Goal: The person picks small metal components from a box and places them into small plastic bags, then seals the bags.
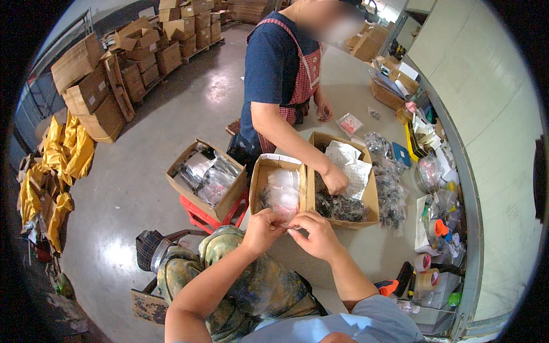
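My left hand [265, 230] and my right hand [315, 235] meet at the near edge of an open cardboard box [257, 171]. Their fingertips are pinched together on the edge of a small clear plastic bag [282, 209] with a reddish patch. More clear plastic bags [284, 182] lie in the box beyond it, so where one bag ends is hard to tell. Beside it on the right, a larger cardboard box [373, 201] holds small dark parts [338, 208] and white paper sheets [350, 166]. A co-worker's hand [335, 180] reaches into that box.
A co-worker in a checked apron [309, 71] stands across the table [297, 257]. Left, a box of bagged parts [207, 174] rests on a red stool [197, 212]. Bagged dark parts [392, 197], tape rolls [426, 280] and clutter line the right side. Cartons [94, 103] are stacked far left.
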`<state>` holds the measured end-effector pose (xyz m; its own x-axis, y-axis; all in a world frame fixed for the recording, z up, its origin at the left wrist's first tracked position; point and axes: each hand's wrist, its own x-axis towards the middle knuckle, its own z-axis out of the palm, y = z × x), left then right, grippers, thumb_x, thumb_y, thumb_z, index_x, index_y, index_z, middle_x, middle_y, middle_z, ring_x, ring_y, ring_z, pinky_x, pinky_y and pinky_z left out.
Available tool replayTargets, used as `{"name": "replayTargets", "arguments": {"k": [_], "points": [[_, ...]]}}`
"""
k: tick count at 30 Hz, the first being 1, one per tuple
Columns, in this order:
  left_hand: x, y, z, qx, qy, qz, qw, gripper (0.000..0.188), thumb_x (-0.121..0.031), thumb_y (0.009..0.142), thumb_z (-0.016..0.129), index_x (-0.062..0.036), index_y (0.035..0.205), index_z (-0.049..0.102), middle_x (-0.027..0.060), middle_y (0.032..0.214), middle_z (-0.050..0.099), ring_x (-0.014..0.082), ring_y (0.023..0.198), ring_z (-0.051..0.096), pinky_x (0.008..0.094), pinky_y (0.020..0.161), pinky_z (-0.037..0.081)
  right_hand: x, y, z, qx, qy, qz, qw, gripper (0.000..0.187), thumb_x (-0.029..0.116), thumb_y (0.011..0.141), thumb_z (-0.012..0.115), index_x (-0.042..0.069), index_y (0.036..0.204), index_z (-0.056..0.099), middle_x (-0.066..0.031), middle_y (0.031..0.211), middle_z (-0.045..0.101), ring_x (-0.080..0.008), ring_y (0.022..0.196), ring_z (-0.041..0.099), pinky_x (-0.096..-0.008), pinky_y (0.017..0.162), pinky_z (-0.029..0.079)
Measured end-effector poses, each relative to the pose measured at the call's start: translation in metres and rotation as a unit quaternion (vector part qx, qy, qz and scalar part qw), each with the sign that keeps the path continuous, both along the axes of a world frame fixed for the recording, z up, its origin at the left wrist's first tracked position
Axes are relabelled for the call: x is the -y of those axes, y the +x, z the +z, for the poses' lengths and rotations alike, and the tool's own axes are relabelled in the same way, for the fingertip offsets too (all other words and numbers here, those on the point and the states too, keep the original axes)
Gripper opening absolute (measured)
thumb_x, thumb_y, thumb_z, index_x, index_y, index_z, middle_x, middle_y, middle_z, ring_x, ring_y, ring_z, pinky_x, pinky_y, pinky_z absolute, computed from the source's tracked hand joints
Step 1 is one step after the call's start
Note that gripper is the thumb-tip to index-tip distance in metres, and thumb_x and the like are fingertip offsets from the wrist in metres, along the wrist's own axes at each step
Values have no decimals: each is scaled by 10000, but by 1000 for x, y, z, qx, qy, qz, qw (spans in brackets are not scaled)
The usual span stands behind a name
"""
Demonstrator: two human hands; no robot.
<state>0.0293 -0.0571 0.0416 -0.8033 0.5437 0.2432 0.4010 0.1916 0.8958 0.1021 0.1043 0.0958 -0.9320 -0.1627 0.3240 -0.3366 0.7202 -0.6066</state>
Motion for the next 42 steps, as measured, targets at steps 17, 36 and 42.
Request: {"name": "replayTargets", "arguments": {"k": [17,36,42], "points": [[-6,13,-8,-272,-93,-45,957,557,-110,624,691,-28,1146,512,143,1130,546,318,1074,517,419,948,365,-2,16,-5,118,52,99,987,319,344,749,700,67,906,677,-170,1103,585,-374,1104,429,-451,982,352],[-13,-3,0,36,-82,-137,986,425,-119,679,727,-23,1061,565,124,868,657,276,838,645,357,748,510,-226,-140,-184,447,351,-218,794,336,27,813,492,-40,1137,551,-248,1111,566,-350,933,584,-445,780,478],[3,0,-9,51,-93,-106,989,446,-117,689,745,-21,1084,561,110,881,642,237,783,636,335,714,512,-187,-119,-123,306,134,-244,911,230,98,725,589,-4,930,611,-165,891,640,-280,834,597,-377,735,464]]}}
